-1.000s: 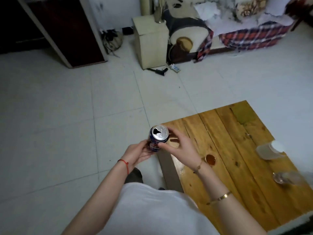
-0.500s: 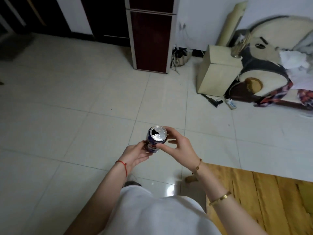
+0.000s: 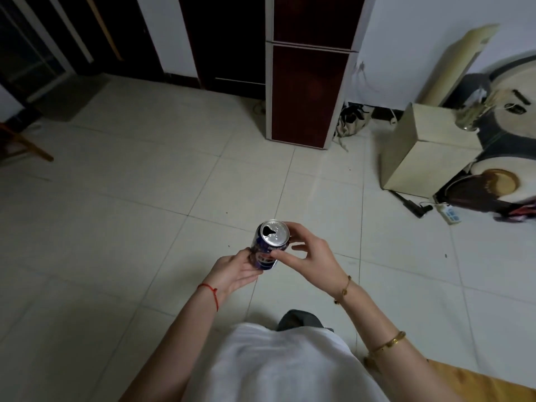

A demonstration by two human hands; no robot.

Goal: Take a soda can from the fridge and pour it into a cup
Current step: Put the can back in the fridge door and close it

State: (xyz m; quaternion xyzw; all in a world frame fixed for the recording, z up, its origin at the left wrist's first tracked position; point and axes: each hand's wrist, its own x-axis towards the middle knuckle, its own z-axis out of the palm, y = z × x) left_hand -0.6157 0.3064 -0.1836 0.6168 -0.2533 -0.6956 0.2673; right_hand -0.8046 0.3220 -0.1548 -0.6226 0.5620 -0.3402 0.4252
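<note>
Holding the soda can (already opened) upright; both hands grip it.

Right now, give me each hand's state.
Left hand: holds the can low on its body.
Right hand: pinches the can near its top.

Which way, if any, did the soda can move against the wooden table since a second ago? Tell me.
Yes. From over the wooden table's corner, the soda can has moved left, off it, over floor tiles.
</note>
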